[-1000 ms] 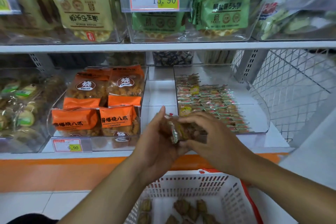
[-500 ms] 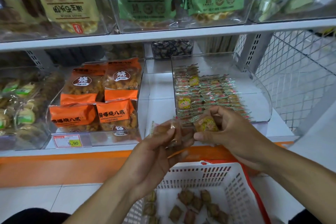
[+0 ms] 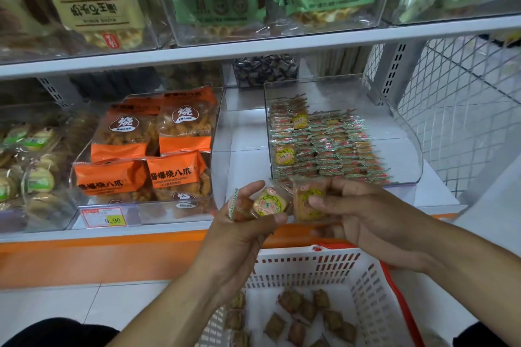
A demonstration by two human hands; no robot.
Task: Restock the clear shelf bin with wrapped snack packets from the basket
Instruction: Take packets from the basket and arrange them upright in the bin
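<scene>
My left hand (image 3: 242, 222) holds a small clear-wrapped snack packet (image 3: 269, 204) with a round yellow label, plus more wrapped packets tucked behind its fingers. My right hand (image 3: 361, 214) pinches a second packet (image 3: 308, 200) by thumb and fingers. Both hands hover in front of the shelf edge, just below the clear shelf bin (image 3: 394, 110), which holds several neat rows of the same packets (image 3: 327, 146). Below the hands stands the white plastic basket (image 3: 310, 265) with red handle; several loose packets (image 3: 307, 313) lie on its bottom.
Left of the bin is a clear tray of orange snack bags (image 3: 149, 149) with a 9.90 price tag (image 3: 107, 217). The upper shelf (image 3: 253, 48) overhangs the bin with green and yellow bags. A white wire mesh panel (image 3: 465, 110) closes the right side.
The hands have drawn apart; each now shows its own packet with the yellow label facing me. The view has shifted closer and slightly down toward the basket.
</scene>
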